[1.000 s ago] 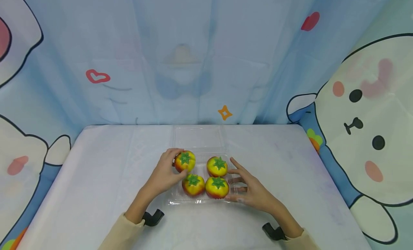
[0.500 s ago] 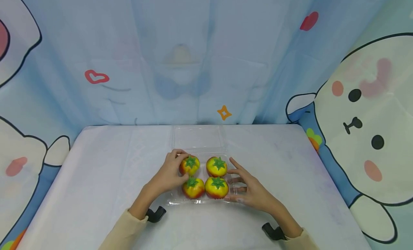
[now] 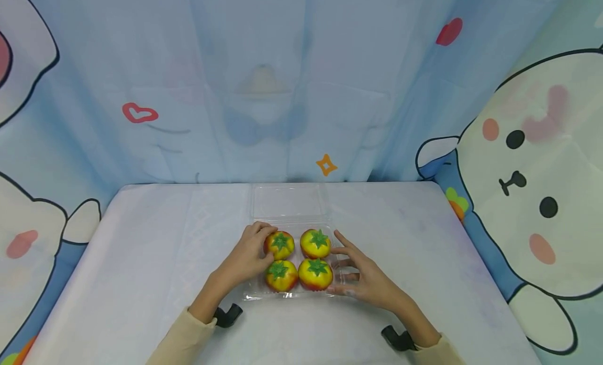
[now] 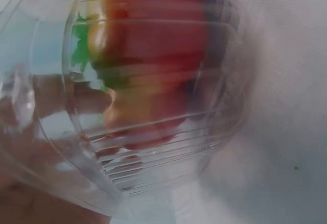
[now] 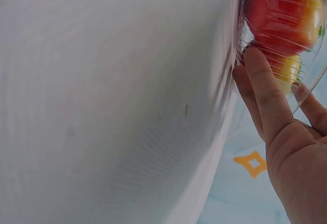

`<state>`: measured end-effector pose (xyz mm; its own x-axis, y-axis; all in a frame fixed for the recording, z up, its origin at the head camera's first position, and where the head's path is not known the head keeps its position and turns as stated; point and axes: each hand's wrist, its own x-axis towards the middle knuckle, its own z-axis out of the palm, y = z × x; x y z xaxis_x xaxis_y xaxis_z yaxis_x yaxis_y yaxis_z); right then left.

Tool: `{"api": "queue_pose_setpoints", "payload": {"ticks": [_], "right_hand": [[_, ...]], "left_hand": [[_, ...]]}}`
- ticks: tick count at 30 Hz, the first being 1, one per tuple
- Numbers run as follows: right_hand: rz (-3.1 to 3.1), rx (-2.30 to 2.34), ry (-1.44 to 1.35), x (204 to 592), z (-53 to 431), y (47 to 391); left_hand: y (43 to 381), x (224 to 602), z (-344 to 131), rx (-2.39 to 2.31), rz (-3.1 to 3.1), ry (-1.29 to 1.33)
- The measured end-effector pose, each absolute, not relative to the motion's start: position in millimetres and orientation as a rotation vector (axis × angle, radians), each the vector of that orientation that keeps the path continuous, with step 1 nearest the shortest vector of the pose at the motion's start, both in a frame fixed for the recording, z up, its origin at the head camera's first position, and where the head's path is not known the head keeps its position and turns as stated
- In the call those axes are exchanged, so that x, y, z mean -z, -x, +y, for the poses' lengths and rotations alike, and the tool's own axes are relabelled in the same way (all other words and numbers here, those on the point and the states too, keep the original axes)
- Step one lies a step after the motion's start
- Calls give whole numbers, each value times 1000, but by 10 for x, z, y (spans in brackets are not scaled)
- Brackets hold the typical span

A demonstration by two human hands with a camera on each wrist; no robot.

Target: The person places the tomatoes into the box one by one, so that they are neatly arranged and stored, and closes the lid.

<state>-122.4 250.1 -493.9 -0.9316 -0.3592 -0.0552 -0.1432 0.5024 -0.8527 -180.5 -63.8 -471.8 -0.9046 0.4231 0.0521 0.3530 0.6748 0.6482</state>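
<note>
a clear box (image 3: 291, 295) lies on a white desk (image 3: 151, 239), its lid (image 3: 289, 202) open toward 12 o'clock. four fruits (image 3: 315, 279) sit in the box, green leaves (image 3: 316, 266) uppermost, at about 10, 1, 5 and 7 o'clock. the left hand (image 3: 248, 254), at 9 o'clock, has its grip clamped on the 10 o'clock fruit (image 3: 280, 244), between thumb and fingers. the right hand (image 3: 366, 280), at 3 o'clock, has its grip apart, fingers (image 5: 271, 93) extended against the box's ribbed outer wall.
</note>
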Motion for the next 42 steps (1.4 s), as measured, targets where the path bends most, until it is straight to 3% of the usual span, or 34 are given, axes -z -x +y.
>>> {"api": "queue_pose_setpoints", "payload": {"ticks": [13,30,42], "right_hand": [[2524,1396,425,4952,2508,1230],[2528,1407,429,4960,2499,1227],[2529,1376,446,4929,2510,1230]], "left_hand": [[1874,4611,-841,-1355,2758,-603],[2301,4749,-1109,-1717,2465,-40],[2521,4886,-1091,-1845,2167,56]]}}
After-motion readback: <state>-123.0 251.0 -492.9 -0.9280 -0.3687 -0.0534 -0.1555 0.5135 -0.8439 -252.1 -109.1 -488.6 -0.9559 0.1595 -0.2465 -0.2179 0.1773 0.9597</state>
